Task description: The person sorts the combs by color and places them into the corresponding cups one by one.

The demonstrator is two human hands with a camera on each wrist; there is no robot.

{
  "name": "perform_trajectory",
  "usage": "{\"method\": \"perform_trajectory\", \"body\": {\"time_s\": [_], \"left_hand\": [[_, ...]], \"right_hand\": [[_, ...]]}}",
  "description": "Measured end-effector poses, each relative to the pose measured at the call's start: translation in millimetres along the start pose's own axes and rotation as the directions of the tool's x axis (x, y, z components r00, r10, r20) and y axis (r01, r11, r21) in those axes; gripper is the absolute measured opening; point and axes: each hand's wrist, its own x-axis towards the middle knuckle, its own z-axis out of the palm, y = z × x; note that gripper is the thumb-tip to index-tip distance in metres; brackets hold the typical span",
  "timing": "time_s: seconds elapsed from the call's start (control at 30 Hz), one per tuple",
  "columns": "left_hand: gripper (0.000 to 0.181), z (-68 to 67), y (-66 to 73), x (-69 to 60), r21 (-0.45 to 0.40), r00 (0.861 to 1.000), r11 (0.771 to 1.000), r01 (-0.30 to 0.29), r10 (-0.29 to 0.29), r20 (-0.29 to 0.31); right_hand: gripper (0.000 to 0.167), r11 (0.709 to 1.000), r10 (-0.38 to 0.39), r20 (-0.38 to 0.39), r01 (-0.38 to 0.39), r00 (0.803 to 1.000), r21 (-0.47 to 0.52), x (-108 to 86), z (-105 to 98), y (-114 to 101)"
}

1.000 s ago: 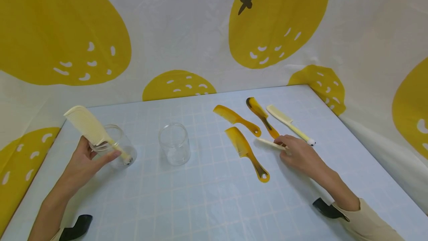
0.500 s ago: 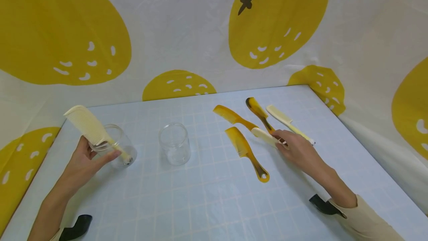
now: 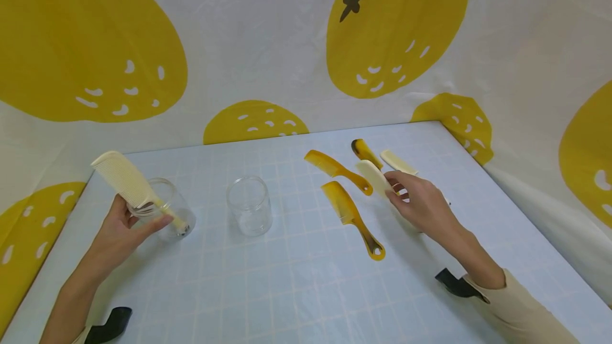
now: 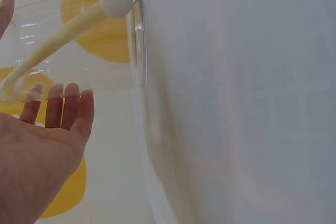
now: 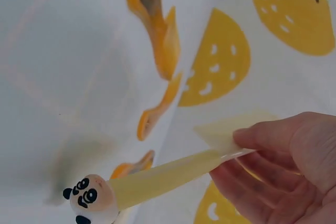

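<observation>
My left hand (image 3: pixel 117 238) grips the left glass jar (image 3: pixel 184 208), in which a cream comb (image 3: pixel 125 179) leans with its head above the rim. In the left wrist view that comb's handle (image 4: pixel 63 34) shows through the jar (image 4: pixel 84 74), fingers (image 4: pixel 71 106) around the wall. My right hand (image 3: pixel 423 206) pinches another cream comb (image 3: pixel 372 174) between thumb and fingers; the right wrist view shows its yellow handle (image 5: pixel 163 183) ending in a panda head (image 5: pixel 93 200), above the table. Part of a third cream comb (image 3: pixel 397 161) lies behind the right hand.
A second glass jar (image 3: pixel 249 208) stands at mid-table. Three amber combs lie right of it: one nearer (image 3: pixel 349 208), one behind it (image 3: pixel 330 163), and one farther back (image 3: pixel 365 152), partly hidden. A patterned cloth (image 3: pixel 258 41) hangs beyond the table.
My right hand has lifted its cream comb and shifted slightly left, turning the comb's head upward. It now covers the third cream comb's handle. The left hand and jar have stayed in place.
</observation>
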Motion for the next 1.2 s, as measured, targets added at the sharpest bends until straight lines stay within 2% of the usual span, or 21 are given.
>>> {"method": "perform_trajectory", "body": {"time_s": [0.17, 0.43, 0.73, 0.97, 1.2], "left_hand": [[0.083, -0.9, 0.4, -0.1, 0.014, 1.000, 1.000, -0.015, 0.015, 0.000], [0.084, -2.2, 1.5, 0.1, 0.012, 0.999, 0.999, -0.034, 0.034, 0.009], [0.086, -1.4, 2.9, -0.3, -0.006, 1.000, 1.000, 0.007, -0.007, 0.015], [0.084, -3.7, 1.8, -1.1, 0.021, 0.999, 0.999, -0.027, 0.027, 0.031], [0.087, -6.2, 2.5, -1.8, -0.008, 0.998, 1.000, -0.015, 0.015, 0.061]], "right_hand": [[0.036, 0.999, -0.024, -0.042, 0.026, 0.999, 0.040, 7.6, -0.6, -7.0], [0.036, 0.984, -0.107, -0.142, 0.125, 0.984, 0.124, 21.5, 0.2, -23.9], [0.036, 0.966, -0.129, -0.158, 0.160, 0.979, 0.201, 32.9, 0.8, -46.4], [0.034, 0.947, -0.149, -0.176, 0.192, 0.973, 0.259, 39.0, 1.2, -60.1], [0.033, 0.924, -0.149, -0.180, 0.201, 0.972, 0.324, 43.6, 2.4, -76.4]]}}
